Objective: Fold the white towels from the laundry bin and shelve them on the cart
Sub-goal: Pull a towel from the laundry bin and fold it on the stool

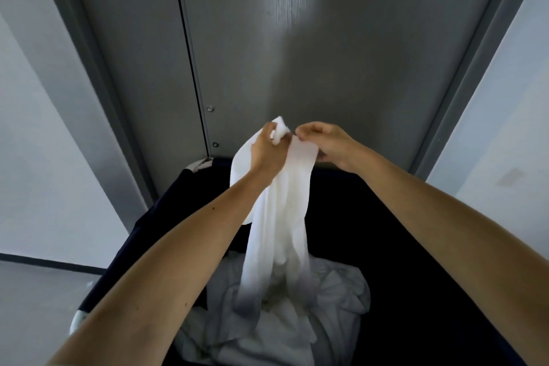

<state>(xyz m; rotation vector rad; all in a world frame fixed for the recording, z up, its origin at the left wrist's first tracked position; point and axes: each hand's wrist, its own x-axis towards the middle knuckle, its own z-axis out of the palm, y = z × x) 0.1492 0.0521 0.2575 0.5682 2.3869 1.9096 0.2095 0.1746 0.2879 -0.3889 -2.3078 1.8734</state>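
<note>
A white towel [280, 217] hangs lengthwise from both hands above the dark laundry bin [142, 229]. My left hand [267, 151] grips its bunched top edge. My right hand [323, 142] pinches the same edge just to the right, fingertips almost touching the left hand. The towel's lower end trails down into a crumpled heap of white towels [335, 291] at the bottom of the bin. No cart is in view.
A grey double door [341, 53] stands straight ahead behind the bin, with two small round fittings near its centre seam. White walls flank the door on both sides. Grey floor [38, 300] shows at lower left.
</note>
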